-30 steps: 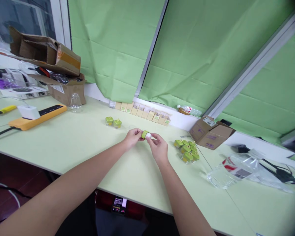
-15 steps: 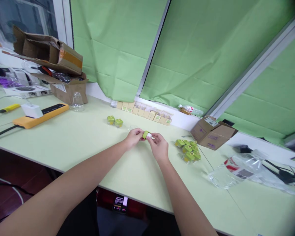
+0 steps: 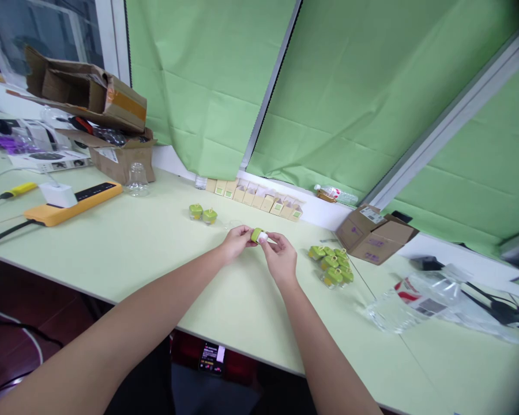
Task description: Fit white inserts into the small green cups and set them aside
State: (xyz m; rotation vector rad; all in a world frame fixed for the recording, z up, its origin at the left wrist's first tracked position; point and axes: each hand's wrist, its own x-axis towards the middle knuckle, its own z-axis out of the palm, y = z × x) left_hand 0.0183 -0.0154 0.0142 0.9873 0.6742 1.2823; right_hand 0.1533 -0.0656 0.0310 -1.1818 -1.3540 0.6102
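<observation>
Between my fingertips, just above the table, is a small green lid [image 3: 256,235] with a white piece [image 3: 263,237] in or against its right side; I cannot tell how they join. My left hand [image 3: 234,244] pinches the lid from the left. From the right, my right hand [image 3: 280,258] has thumb and fingers closed on the white piece. A faint clear round piece [image 3: 233,224] lies just behind my left hand. Two small clear jars with green lids [image 3: 209,216] stand to the left, and a cluster of several such jars [image 3: 332,275] is to the right.
On the pale table [image 3: 155,248] lie an orange power strip [image 3: 90,199], a clear glass dome [image 3: 137,180] and a large plastic bottle [image 3: 419,297]. Small cardboard boxes [image 3: 258,198] line the back edge. Bigger cartons stand left [image 3: 123,158] and right [image 3: 372,236].
The white piece shows slightly more, and the lid has turned a little in my fingers. Both hands stay in almost the same place.
</observation>
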